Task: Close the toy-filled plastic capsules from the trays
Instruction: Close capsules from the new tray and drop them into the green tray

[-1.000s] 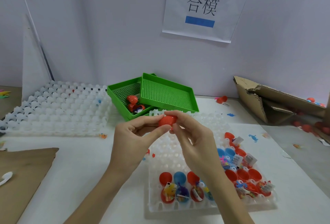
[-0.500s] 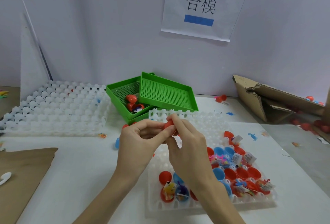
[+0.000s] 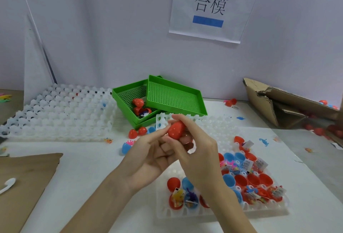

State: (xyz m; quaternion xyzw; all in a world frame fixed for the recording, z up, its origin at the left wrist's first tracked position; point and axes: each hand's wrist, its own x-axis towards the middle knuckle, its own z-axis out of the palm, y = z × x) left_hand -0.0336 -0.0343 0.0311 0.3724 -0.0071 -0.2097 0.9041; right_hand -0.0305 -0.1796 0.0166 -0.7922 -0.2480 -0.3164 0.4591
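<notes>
A red plastic capsule (image 3: 176,130) is held between both hands above the near white tray (image 3: 219,212). My left hand (image 3: 148,160) pinches its left side with thumb and fingertips. My right hand (image 3: 196,151) grips it from the right, fingers curled around it. The capsule looks closed, egg-shaped and tilted. The tray's front and right cells hold several open red and blue capsule halves (image 3: 241,179) with small toys and paper tags.
Stacked green mesh trays (image 3: 174,97) with red capsules stand behind. Loose red and blue capsules (image 3: 137,133) lie left of my hands. An empty white cell tray (image 3: 55,112) sits far left, a torn cardboard box (image 3: 282,104) far right, brown cardboard (image 3: 26,173) near left.
The capsule has turned in my fingers and now shows its full red shell. Both hands have sunk slightly toward the tray.
</notes>
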